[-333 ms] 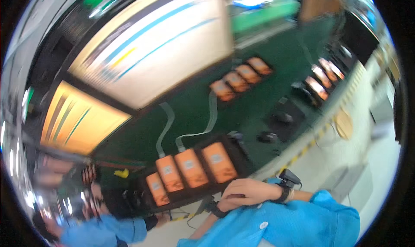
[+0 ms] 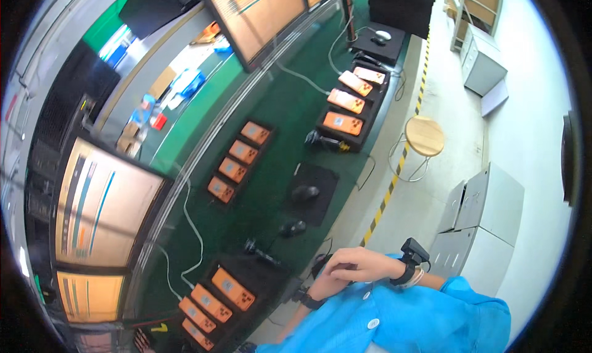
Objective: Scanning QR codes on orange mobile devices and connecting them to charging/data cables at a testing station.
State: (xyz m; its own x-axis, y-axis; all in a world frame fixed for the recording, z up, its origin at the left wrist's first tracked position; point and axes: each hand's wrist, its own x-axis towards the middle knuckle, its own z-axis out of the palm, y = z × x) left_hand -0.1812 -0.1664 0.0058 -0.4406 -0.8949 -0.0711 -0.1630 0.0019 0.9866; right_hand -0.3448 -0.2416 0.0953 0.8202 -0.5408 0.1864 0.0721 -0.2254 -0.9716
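Observation:
My right hand (image 2: 367, 263) lies over my left hand (image 2: 327, 283) in front of my blue jacket, its fingers curled round it. The left hand's fingers are mostly hidden beneath. Neither hand touches anything on the bench. Closest to them on the left is a dark tray holding several flat phones with orange faces (image 2: 233, 288), some with white cables plugged in. A black handheld device (image 2: 262, 252) and a black mouse (image 2: 292, 229) lie beyond the tray. Another mouse (image 2: 304, 193) rests on a black mat (image 2: 327, 208).
The green bench top (image 2: 277, 143) carries a middle row of orange phones (image 2: 232, 169) and a far tray with more phones (image 2: 343, 123). Monitors (image 2: 105, 208) line its left side. On the floor stand a round wooden stool (image 2: 425, 136) and grey cabinets (image 2: 481, 214).
My view has swung to the right: the bench now runs away upward, and the stool and cabinets show more fully. The co-worker at lower left is out of view. My hands stay together.

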